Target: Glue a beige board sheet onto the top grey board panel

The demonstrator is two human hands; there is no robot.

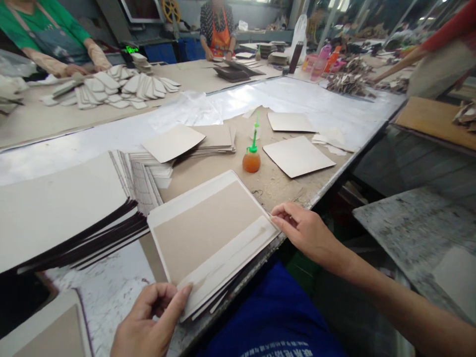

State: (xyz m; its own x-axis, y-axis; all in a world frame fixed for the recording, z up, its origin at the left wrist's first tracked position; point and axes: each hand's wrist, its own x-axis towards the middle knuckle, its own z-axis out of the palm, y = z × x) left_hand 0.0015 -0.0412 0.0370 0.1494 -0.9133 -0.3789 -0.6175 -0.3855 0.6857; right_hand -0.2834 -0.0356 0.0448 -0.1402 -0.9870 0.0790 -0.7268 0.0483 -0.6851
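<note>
A flat rectangular panel point(201, 223), beige in the middle with white borders, lies on a small stack of similar panels at the table's near edge. At its lower left corner is my left hand point(152, 317), thumb on top and the other fingers curled. My right hand point(308, 233) pinches the right corner between thumb and fingers. Beyond the panel stands a round squeeze bottle point(252, 161) with orange liquid and a green nozzle. A tall, fanned stack of large white sheets point(63, 203) is to the left.
Loose pale panels point(299, 156) lie beyond my right hand. Another bordered panel point(48, 329) is at lower left. A grey board point(420, 248) stands off to the right. Across the table, a person in green handles a pile of white pieces point(115, 88); other people work farther off.
</note>
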